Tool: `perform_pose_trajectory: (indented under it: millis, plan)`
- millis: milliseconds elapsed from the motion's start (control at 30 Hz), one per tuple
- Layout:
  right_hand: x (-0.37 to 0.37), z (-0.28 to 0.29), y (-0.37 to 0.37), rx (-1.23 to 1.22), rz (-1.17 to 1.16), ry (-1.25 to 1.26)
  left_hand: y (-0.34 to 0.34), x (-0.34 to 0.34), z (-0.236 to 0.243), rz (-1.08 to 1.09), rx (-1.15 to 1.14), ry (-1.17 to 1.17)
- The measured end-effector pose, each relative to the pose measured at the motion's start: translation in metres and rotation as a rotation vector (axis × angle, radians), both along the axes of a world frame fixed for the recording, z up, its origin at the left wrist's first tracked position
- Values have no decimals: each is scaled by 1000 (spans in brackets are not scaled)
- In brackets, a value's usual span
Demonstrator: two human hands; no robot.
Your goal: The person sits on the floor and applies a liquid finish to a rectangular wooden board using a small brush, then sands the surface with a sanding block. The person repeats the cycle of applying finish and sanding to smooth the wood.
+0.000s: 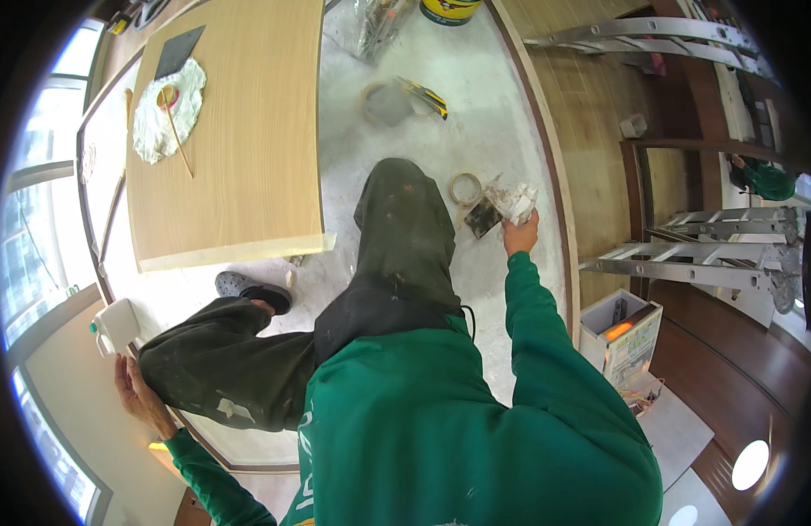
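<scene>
At the right, my right hand (521, 233) is closed around a crumpled white rag or paper (516, 204), close above the pale floor. Against the rag is a dark, smeared square piece (482, 219); whether my fingers also hold it is hidden. A tan tape roll (465, 188) lies just beyond that piece. On the far left, my left hand (142, 399) has its fingers stretched out beside my bent knee and holds nothing. Nearest to it stands a white plastic jug (117, 323) with a green cap.
A wood-grain panel (239, 131), taped along its near edge, carries a stick on white crumpled sheeting (188, 88) and a dark square sheet (179, 51). A yellow-black utility knife (425, 98) lies farther off near a bucket (450, 10). Ladders (686, 263) and a box (623, 331) stand right.
</scene>
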State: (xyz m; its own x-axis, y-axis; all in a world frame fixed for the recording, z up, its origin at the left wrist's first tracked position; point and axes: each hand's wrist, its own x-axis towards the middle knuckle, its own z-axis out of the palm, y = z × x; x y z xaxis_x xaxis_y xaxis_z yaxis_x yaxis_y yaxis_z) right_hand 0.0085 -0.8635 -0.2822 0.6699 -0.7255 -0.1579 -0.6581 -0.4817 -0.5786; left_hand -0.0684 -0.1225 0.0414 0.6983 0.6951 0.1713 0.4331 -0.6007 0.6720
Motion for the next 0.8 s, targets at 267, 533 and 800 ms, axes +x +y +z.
perform_pose_trajectory:
  millis: [267, 533, 800]
  plan:
    - [13, 19, -47, 622, -178, -363, -47, -29, 28, -80, 328, 2]
    - [126, 129, 4, 1236, 166, -643, -84, -66, 37, -148, 431, -79]
    - [148, 314, 163, 1757, 791, -506, -131, -113, 6, -85, 376, -124]
